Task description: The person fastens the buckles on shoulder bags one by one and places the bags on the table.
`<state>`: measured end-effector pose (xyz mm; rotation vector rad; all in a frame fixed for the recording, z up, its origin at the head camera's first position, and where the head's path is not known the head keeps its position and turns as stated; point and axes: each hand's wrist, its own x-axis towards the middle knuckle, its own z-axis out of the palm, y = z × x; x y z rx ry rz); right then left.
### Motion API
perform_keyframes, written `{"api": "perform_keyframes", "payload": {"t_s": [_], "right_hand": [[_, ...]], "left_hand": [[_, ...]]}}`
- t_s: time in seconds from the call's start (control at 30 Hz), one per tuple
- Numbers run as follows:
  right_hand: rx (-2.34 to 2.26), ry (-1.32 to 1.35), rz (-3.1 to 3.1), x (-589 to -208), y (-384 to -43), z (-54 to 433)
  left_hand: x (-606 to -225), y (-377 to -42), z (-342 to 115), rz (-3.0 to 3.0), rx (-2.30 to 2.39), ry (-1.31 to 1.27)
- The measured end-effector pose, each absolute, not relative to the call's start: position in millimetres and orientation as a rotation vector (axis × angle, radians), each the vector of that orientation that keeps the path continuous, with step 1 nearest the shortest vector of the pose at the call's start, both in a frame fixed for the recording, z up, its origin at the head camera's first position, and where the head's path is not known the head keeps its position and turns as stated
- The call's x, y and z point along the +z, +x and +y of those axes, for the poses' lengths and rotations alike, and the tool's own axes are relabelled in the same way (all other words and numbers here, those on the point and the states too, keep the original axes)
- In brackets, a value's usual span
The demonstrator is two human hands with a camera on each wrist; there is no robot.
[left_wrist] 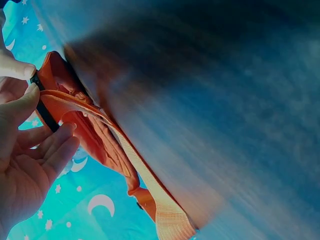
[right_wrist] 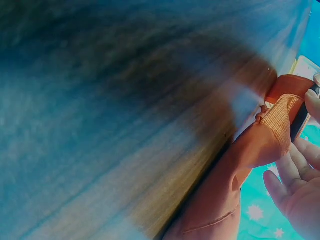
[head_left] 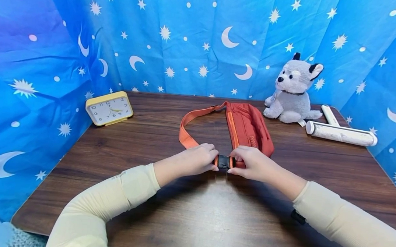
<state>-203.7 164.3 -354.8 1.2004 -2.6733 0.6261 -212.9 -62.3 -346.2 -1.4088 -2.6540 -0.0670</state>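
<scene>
A red waist bag (head_left: pixel 251 126) with an orange zip lies on the table, its orange strap (head_left: pixel 187 132) looping out to the left. At the near end of the bag, both hands hold the black buckle (head_left: pixel 223 162) just over the tabletop. My left hand (head_left: pixel 196 158) pinches the buckle's left end with thumb and fingers, where the strap threads in. From the other side, my right hand (head_left: pixel 257 163) grips its right end, close to the bag. Between the hands the buckle looks joined as one piece. In the left wrist view the strap (left_wrist: pixel 142 160) trails from the buckle.
A yellow alarm clock (head_left: pixel 109 108) stands at the back left of the dark wooden table (head_left: pixel 141 216). A grey plush dog (head_left: pixel 292 90) sits behind the bag, at right. Beside it lies a white cylindrical roller (head_left: pixel 341 133). A blue curtain (head_left: pixel 188 38) with stars and moons borders the table.
</scene>
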Motion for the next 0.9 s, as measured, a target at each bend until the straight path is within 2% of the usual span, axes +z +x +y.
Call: {"api": "perform_keyframes", "payload": {"t_s": [0.9], "right_hand": [[0.551,1.221,-2.711,-366,-206,160]], "left_hand": [[-353,-215,-60,-2.732,0.039,-1.430]]}}
